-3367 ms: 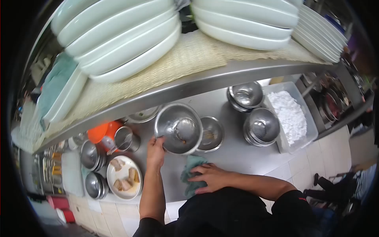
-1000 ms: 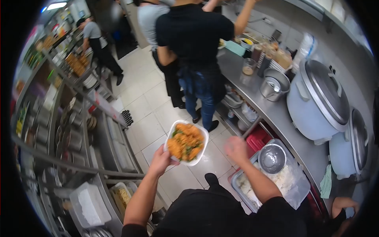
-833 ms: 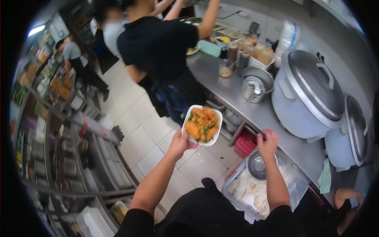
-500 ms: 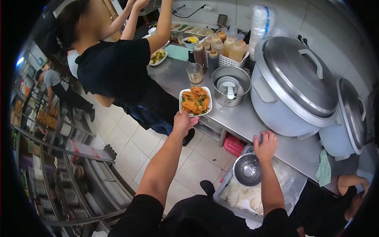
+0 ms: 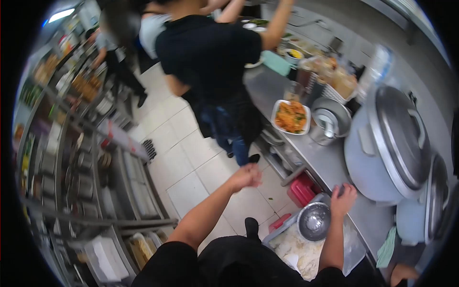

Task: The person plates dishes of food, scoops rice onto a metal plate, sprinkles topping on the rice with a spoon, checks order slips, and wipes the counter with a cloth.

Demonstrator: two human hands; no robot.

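My left hand hangs over the floor, slightly blurred. Its fingers are loosely apart with nothing in them. Ahead of it, a white square bowl of orange-brown fried food with green bits stands on the steel counter. At the counter's front edge rests my right hand, fingers apart, holding nothing I can see. Close below that hand, a round metal bowl sits in a plastic-lined tub of cooked white rice. A white scoop lies on the rice, partly blurred.
Two large lidded rice cookers stand on the right. A metal pot and sauce bottles are behind the bowl. A person in black works at the counter ahead. Shelving lines the left; a red container is below the counter.
My left hand has let go of the white square bowl, now on the counter, and drawn back. My right hand stays at the counter edge. The view has turned left.
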